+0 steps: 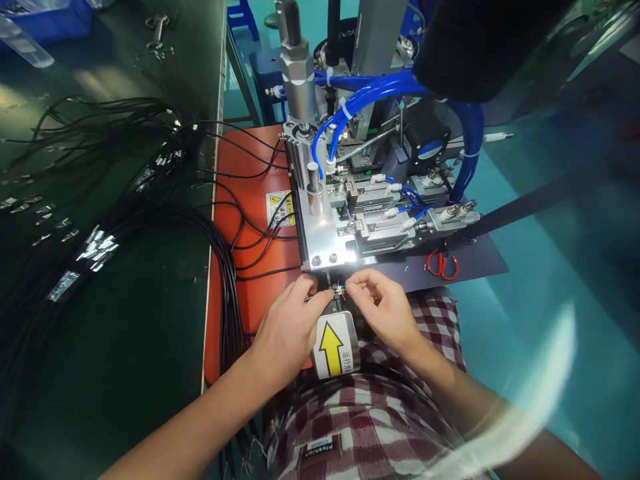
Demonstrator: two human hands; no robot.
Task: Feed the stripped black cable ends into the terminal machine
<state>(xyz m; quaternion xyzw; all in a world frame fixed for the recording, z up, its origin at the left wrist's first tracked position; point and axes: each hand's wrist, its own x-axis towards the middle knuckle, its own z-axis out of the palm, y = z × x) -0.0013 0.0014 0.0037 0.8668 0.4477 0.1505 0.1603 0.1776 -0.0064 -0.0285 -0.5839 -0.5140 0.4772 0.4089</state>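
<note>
At the front edge of the machine (pixel 320 230), both hands meet over a narrow track. My left hand (pixel 287 323) is closed, thumb and forefinger pinching a black cable whose tip is mostly hidden by the fingers. Short coloured wires (pixel 341 291), one of them red, stick out of the cable end between my hands. My right hand (pixel 387 310) is curled, with its thumb and forefinger pressed together at the wire tips. Just below lies a white plate with a yellow arrow (pixel 331 350).
A bundle of black cables (pixel 227 293) hangs over the edge of the dark green table (pixel 150 347) at left. Several cables cross the orange board (pixel 255 157) to the machine. Red-handled scissors (pixel 443 265) lie at right. Blue air hoses (pixel 400 83) arch above the machine.
</note>
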